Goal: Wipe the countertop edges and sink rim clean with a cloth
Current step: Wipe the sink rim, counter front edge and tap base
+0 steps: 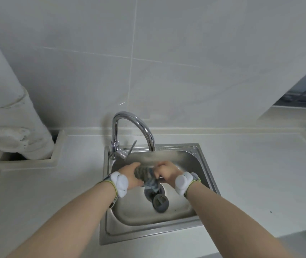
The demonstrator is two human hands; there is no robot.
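The fingers of the left hand (132, 173) and the right hand (167, 172) are curled tight round a grey striped cloth (147, 176), which is held bunched between them. The cloth is held over the middle of the sink (200, 158), above the drain hole (153, 193). A dark plug (160, 203) is seen lying just beside the drain. The tap (129, 131) is fixed at the sink's back left corner. A white pipe (10, 112) is set at the countertop's (250, 175) back left corner.
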